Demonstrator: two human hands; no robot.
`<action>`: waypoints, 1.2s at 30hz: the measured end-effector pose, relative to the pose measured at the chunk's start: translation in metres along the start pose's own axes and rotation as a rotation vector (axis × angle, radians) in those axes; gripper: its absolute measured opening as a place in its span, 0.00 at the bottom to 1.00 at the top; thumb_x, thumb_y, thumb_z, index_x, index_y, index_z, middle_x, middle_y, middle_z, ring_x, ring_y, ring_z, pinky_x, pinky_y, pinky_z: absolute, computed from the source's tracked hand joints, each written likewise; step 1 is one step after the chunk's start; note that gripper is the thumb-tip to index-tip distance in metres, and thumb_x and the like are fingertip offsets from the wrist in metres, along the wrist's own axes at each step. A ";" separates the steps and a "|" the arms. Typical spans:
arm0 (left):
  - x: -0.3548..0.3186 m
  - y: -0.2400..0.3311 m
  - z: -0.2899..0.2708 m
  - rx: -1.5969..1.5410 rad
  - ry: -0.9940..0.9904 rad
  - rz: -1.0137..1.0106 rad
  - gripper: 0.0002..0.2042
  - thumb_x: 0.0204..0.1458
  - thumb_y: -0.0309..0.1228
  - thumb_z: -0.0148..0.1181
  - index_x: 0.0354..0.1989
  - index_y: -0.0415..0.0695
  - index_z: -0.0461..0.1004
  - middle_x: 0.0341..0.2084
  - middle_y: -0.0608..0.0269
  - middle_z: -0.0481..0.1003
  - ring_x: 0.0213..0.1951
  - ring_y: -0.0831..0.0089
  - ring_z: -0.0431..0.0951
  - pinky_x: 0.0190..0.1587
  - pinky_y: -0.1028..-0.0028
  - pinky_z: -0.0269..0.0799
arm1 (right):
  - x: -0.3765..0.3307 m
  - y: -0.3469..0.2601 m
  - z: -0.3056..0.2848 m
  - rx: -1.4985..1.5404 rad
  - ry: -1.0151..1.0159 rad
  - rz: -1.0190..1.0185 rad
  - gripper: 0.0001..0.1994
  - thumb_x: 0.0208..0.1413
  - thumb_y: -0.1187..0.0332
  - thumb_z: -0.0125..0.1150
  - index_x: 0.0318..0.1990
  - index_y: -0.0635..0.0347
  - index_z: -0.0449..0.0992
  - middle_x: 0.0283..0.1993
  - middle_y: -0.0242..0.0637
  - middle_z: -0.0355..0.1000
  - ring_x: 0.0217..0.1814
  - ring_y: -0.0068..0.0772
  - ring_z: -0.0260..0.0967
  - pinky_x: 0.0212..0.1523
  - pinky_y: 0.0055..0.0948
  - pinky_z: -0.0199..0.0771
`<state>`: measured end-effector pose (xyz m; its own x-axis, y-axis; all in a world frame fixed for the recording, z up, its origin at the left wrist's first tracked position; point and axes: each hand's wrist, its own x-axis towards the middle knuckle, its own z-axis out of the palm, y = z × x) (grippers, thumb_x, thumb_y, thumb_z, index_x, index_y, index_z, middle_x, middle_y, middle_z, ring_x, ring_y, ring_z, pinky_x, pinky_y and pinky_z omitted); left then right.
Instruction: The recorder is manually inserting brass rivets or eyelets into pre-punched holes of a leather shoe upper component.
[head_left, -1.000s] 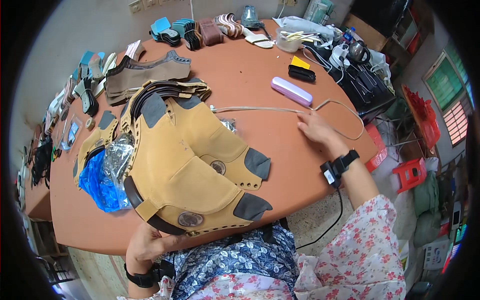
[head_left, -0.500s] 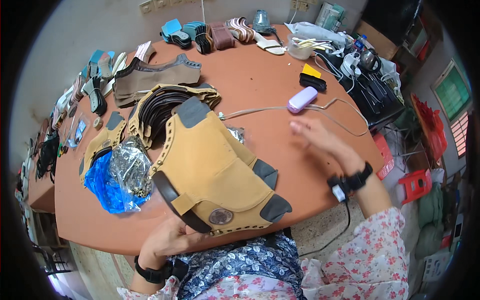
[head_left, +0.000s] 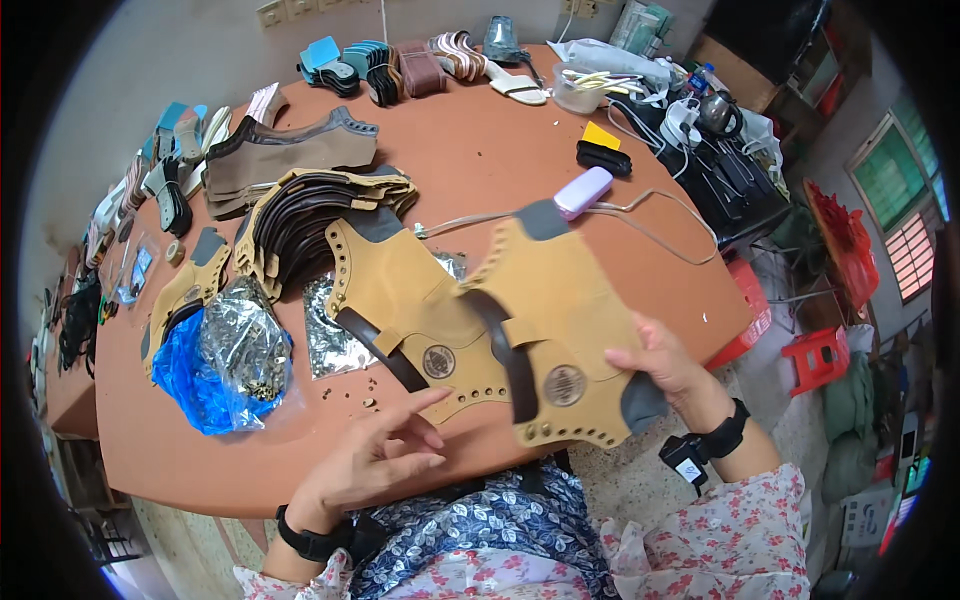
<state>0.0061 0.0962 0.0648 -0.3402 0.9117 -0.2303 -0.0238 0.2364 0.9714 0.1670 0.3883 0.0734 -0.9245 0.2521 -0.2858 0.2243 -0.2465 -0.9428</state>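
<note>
From afar, I'm seeing the right hand (head_left: 675,372) clamping the tan leather piece (head_left: 580,315) by its right edge, the left hand (head_left: 370,460) hovering, fingers parted, near its left side.

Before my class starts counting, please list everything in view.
Table: one, orange, centre
Held leather piece: one, tan, near right
Lying leather piece: one visible, tan, left of it
Leather stack: one, tan and brown, behind that
Second pile: one, brown, farther back
Plastic bag: one, blue, left side
Clear bag: one, colourless, against it
Case: one, lilac, beyond held piece
Card: one, yellow, beyond the case
Cord: one, beige, right side
Tub: one, clear, far edge
Edge clutter: uncountable, mixed, far side
Wristbands: two, black, wrists
Left fingers: one hand, near lying piece
Right fingers: one hand, gripping held piece
</note>
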 end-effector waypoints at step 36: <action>-0.036 -0.063 -0.040 -0.226 0.371 -0.052 0.17 0.52 0.23 0.56 0.51 0.38 0.68 0.30 0.62 0.75 0.31 0.76 0.76 0.37 0.78 0.73 | 0.066 0.021 -0.123 -0.844 0.484 0.067 0.24 0.49 0.71 0.61 0.54 0.70 0.65 0.41 0.40 0.72 0.42 0.29 0.70 0.42 0.25 0.70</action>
<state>-0.0179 0.0348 0.0146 -0.6464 0.7085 -0.2830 -0.2414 0.1620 0.9568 0.1482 0.5148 0.0136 -0.7174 0.6658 -0.2051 0.5931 0.4293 -0.6812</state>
